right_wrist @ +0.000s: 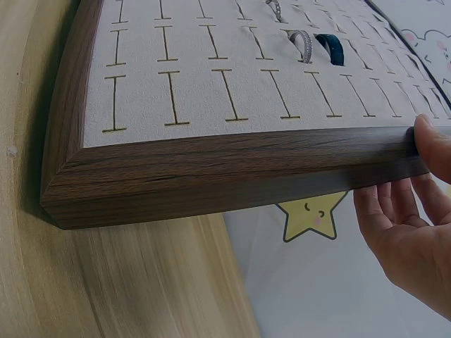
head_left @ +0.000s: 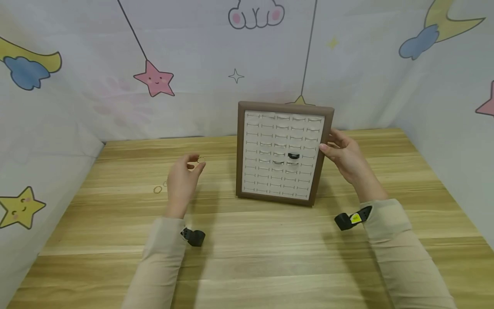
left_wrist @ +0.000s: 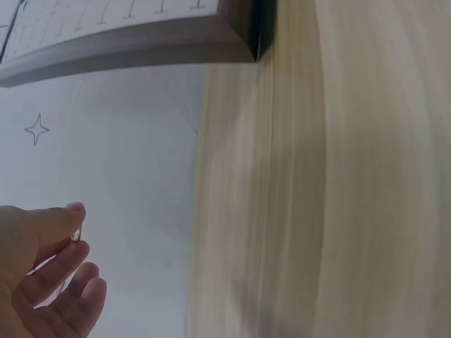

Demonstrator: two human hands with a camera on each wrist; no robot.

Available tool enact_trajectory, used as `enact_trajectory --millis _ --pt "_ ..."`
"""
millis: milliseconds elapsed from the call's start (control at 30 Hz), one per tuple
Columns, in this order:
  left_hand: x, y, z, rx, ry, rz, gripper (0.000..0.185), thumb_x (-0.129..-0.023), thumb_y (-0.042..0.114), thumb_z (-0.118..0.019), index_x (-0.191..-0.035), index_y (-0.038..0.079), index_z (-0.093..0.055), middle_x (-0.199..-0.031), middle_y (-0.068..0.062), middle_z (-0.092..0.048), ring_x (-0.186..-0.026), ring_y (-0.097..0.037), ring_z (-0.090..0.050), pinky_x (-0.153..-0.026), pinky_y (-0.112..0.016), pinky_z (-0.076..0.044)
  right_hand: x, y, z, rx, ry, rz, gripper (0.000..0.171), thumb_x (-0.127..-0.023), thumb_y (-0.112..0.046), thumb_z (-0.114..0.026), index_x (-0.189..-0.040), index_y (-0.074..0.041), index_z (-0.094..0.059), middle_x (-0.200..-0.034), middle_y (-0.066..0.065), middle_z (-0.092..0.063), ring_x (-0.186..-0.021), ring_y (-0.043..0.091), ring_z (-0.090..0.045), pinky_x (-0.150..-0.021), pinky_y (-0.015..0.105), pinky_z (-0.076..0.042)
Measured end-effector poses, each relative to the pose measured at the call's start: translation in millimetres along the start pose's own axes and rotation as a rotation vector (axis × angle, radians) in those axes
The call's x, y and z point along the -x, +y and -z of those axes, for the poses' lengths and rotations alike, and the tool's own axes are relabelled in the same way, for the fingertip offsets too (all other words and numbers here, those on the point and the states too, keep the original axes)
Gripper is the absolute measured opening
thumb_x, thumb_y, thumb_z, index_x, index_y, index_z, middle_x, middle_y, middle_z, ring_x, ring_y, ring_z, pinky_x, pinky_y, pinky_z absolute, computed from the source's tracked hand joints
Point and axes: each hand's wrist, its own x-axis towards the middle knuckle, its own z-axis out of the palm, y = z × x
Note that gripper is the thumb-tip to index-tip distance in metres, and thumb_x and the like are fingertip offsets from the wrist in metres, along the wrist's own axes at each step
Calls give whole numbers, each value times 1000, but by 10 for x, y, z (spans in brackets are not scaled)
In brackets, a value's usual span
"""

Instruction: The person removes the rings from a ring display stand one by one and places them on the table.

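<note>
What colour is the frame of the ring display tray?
Dark brown wood grain; the frame shows best in the right wrist view.

No readable text, labels, brands or nos. anywhere. Ring display tray [head_left: 283, 109]: only rows of plain slot marks on its pad, no lettering. Backdrop cloth [head_left: 193, 51] behind the tray: cartoon stars, moons, clouds, no words. Yellow tag [head_left: 355, 218] on the wrist strap, near the tray's lower right corner: too small to read.
</note>
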Motion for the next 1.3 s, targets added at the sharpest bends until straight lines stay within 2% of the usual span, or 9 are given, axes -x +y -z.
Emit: enact_trajectory --millis 333,567,933,1300 --pt "-18 -351 120 -167 -34 75 34 -95 21 -59 -123 2 -60 -126 -17 -62 -108 -34 -60 -84 -47 -50 14 -21 6 42 -2 -13 75 -93 -8 -59 -152 -2 -14 -115 -8 -47 -105 3 -50 -89 7 -45" --pt "2 -475 146 -297 -78 89 30 -94 19 -58 -118 0 -62 -120 -21 -65 -105 -38 -63 -74 -47 -52 16 -33 -3 63 0 -23 75 -93 -9 -59 -153 -2 -13 -115 -9 -47 -107 3 -49 -89 7 -43" --pt "-37 -544 97 -326 -155 136 32 -95 22 -55 -120 2 -61 -118 -18 -66 -105 -38 -63 -76 -49 -50 21 -37 -1 69 4 -33 75 -93 -10 -60 -152 -2 -14 -115 -10 -47 -108 3 -48 -92 9 -42" --pt "-36 -545 83 -337 -149 151 32 -96 21 -55 -122 3 -60 -121 -18 -65 -108 -40 -62 -82 -52 -49 19 -24 -8 25 7 -8 73 -93 -5 -59 -151 1 -16 -112 -8 -49 -102 2 -51 -87 8 -46"
